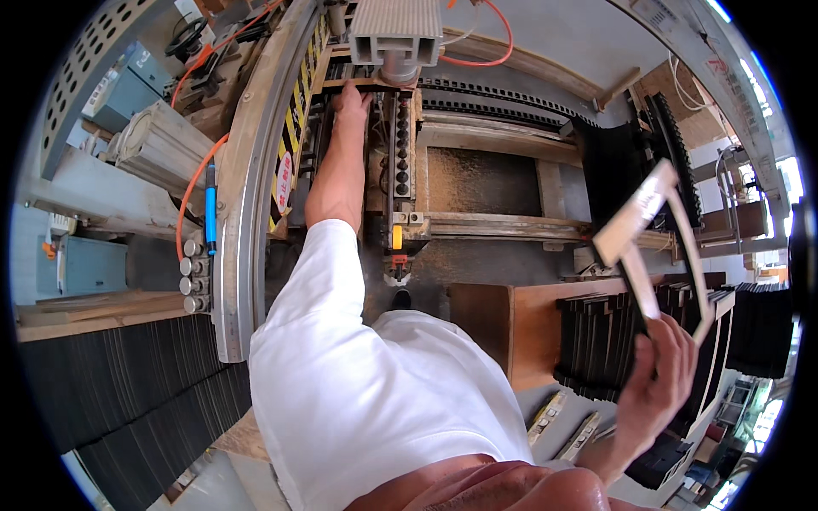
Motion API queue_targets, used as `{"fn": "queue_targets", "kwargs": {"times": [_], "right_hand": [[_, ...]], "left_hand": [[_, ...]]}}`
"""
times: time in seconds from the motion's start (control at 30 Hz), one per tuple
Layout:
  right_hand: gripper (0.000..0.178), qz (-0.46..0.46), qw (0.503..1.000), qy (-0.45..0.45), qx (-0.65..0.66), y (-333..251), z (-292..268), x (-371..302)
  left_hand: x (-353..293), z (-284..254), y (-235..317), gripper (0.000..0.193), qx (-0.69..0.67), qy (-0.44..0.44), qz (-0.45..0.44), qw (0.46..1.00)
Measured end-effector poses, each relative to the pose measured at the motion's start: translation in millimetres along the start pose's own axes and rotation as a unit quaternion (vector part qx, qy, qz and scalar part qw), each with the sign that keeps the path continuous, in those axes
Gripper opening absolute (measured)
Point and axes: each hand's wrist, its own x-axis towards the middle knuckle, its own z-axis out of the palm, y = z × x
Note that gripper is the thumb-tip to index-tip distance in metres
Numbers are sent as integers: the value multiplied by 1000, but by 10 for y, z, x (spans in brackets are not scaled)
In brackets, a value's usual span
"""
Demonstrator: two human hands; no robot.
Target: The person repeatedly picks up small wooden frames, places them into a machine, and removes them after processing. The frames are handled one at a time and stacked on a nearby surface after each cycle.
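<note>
My left hand reaches far into the machine, its fingers closed at the near edge of a wooden frame under the press head. Its fingertips are partly hidden there. At the right, my right hand is raised and grips a second open frame of pale wooden strips by its lower corner. That frame is tilted in the air, with a whitish patch on its broad strip. Beside my left forearm runs a metal rail with a row of dark round parts.
A long metal beam with striped warning tape stands left of my arm. Black chain tracks cross the back. Stacks of dark-edged frames lie at the lower left and right, by a brown wooden box.
</note>
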Motion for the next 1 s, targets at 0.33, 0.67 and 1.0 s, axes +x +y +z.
{"fn": "queue_targets", "kwargs": {"times": [0.33, 0.67, 1.0], "right_hand": [[17, -199, 947, -52, 248, -508, 1923, 775], [18, -365, 863, -59, 345, -1568, 3790, 1314], [26, -372, 855, -107, 344, -1690, 4062, 1564]], "left_hand": [[-1585, -697, -266, 45, 7, -23, -41, 999], [-2550, -1406, -225, 28, -16, -200, -19, 980], [-2794, -1366, -337, 31, -17, -69, 40, 997]]}}
